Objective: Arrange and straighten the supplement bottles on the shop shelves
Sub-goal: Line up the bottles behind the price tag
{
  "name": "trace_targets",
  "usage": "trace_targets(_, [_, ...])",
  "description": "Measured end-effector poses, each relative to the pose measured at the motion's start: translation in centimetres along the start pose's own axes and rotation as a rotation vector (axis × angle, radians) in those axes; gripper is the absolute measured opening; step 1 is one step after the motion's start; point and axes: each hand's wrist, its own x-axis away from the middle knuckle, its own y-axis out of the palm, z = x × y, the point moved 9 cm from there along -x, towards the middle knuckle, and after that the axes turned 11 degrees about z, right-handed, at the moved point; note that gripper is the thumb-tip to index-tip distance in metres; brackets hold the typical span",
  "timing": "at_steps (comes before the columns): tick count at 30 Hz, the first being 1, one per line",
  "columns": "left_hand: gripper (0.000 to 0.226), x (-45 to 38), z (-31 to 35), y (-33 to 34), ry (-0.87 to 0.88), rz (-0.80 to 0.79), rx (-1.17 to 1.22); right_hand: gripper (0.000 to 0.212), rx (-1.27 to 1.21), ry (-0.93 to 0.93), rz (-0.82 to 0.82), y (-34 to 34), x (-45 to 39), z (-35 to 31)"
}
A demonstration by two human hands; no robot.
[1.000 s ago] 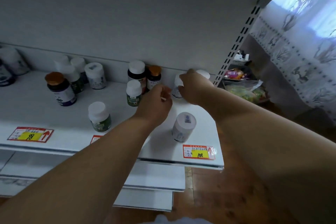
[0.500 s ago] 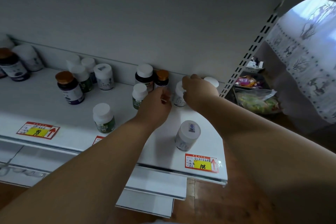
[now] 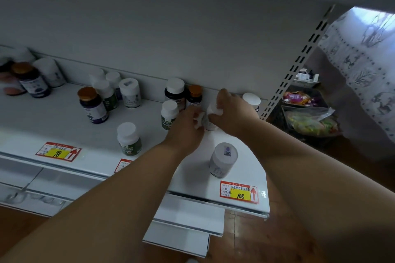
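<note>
White bottle (image 3: 210, 116) leans, cap toward eleven o'clock; right hand (image 3: 233, 113) grips it, left hand (image 3: 186, 129) curled alongside, touching.

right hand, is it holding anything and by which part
The right hand grips a small white bottle, its fingers over the cap end. The left hand touches its side.
</note>
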Motion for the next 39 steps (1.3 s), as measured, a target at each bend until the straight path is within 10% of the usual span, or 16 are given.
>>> trace_targets(14, [0.028, 9.2, 5.4, -9.1, -0.216, -0.235, 0.52, 0.049, -0.981, 0.472, 0.194, -5.2, 10.7, -6.1])
trace_targets(24, [0.031, 13.6, 5.8, -9.5, -0.276, -0.466, 0.588, 0.04, -1.181, 0.67, 0.192, -3.9, 17.0, -7.7])
trace_targets(39, [0.049, 14.1, 8.6, -2.2, 0.077, -0.228, 0.085, 0.018, -0.954, 0.383, 0.111, -7.7, 17.6, 2.3])
